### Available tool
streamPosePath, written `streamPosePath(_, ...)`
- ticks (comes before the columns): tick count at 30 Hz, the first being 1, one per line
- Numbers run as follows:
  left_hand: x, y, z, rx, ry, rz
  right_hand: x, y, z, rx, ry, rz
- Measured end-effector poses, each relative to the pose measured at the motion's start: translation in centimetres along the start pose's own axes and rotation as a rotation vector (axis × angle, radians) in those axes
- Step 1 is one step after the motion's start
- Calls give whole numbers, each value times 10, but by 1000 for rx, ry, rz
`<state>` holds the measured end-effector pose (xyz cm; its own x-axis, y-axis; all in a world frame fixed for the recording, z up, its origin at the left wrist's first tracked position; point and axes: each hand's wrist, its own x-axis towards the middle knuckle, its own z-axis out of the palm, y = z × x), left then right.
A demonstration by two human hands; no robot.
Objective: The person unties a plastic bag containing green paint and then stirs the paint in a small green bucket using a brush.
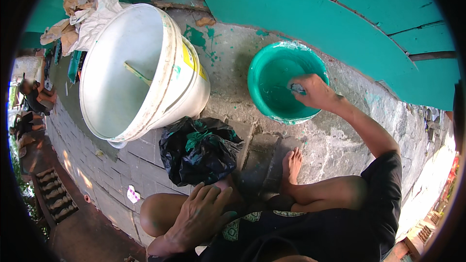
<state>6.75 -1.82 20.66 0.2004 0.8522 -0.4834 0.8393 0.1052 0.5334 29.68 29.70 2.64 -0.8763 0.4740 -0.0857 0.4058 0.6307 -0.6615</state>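
My right hand [314, 92] reaches over a round tub of green paint [259, 99], its fingers wrapped round a small grey, paint-smeared end of something. The rest of that thing is hidden by the hand, so its kind does not show. Wet green paint coats the inside of the tub, and its rim is smeared. My left hand [200, 216] rests by my left knee, fingers stretched out and holding nothing, with green stains near the thumb. Just beyond it lies a crumpled black plastic bag [179, 157] with green paint on it.
A large white bucket [187, 85] with a stick [138, 73] inside stands to the left. Crumpled paper [99, 17] lies behind it. A green-painted board [301, 14] runs along the far side. Green splashes mark the concrete. People [36, 92] sit at the far left.
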Motion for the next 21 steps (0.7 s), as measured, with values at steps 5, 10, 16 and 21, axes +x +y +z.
streamPosePath(5, 2, -1, 0, -9, -19, -1, 18, 9, -4, -91, 51, 60)
streamPosePath(10, 2, -2, 1, -10, -27, 11, 45, 19, 16, -66, 18, -41)
streamPosePath(16, 1, -3, 2, -14, -22, 4, 48, -1, 23, -113, -172, -105)
streamPosePath(21, 2, -4, 1, -6, -39, 7, 31, -3, 27, -89, -255, -181)
